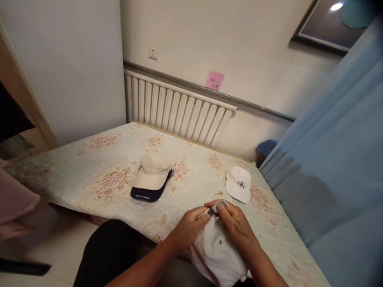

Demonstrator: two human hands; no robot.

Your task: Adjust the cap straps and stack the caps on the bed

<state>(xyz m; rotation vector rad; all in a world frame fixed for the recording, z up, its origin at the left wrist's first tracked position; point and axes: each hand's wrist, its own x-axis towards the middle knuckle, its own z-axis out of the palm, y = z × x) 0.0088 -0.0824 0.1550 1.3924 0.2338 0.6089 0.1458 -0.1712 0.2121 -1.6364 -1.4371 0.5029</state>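
Observation:
A white cap [218, 255] lies at the near edge of the bed, under my two hands. My left hand [188, 227] pinches its back strap near the small metal buckle [210, 213]. My right hand [235, 223] is closed on the strap end [222, 204] from the other side. Farther up the bed lies a beige cap [152, 171] stacked on a navy cap [148, 194]. A white cap with a black logo [239, 183] rests to the right.
The bed [89, 159] has a floral cover. A white radiator [176, 107] runs along the wall behind it, with a pink note [214, 80] above. Blue curtain [338, 167] hangs at the right. My dark-trousered knee [110, 251] is at the bed's near edge.

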